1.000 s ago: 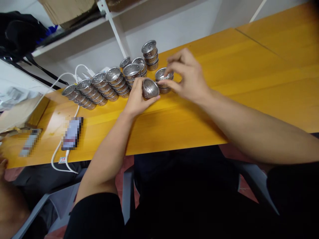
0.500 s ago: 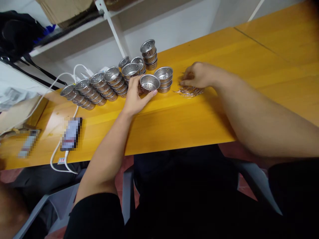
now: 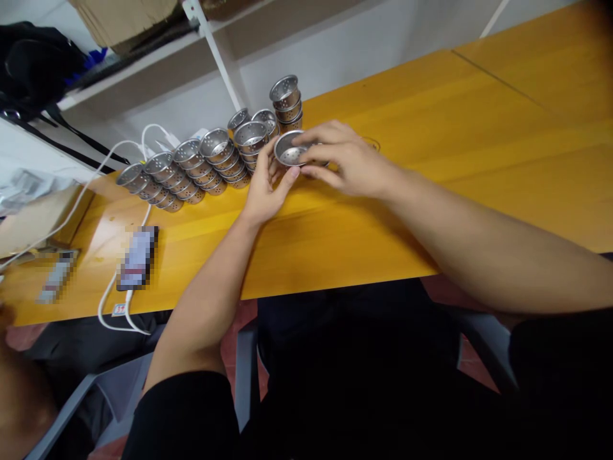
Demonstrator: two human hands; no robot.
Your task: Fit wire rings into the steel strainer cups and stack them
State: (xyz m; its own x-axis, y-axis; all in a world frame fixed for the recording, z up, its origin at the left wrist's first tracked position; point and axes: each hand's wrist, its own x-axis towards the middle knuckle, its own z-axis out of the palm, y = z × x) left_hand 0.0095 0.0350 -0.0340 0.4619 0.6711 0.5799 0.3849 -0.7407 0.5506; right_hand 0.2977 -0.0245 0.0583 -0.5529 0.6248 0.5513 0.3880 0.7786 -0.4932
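My left hand (image 3: 264,191) is closed around the left side of a perforated metal strainer basket (image 3: 289,151), its thumb against the front. The basket is tilted with its mouth toward me. My right hand (image 3: 352,160) meets it from the right, fingertips over the rim and inside, thumb at the outer front. Any small piece in those fingers is hidden. Behind my right hand, a bit of thin metal wire (image 3: 373,144) shows; the rest of the wire pile is covered. Just left of the held basket stands a stack of like baskets (image 3: 251,135).
More stacked baskets (image 3: 189,156) run leftward along the back, and another stack (image 3: 286,96) stands behind. A phone (image 3: 138,259) with a white cable (image 3: 101,303) lies on the yellow table (image 3: 335,255). A second device (image 3: 58,275) is farther left. Above is a shelf (image 3: 138,57).
My right hand has moved left from the wire pile to the held basket, and its fingers now reach into it. The basket has shifted slightly right and up in my left hand.
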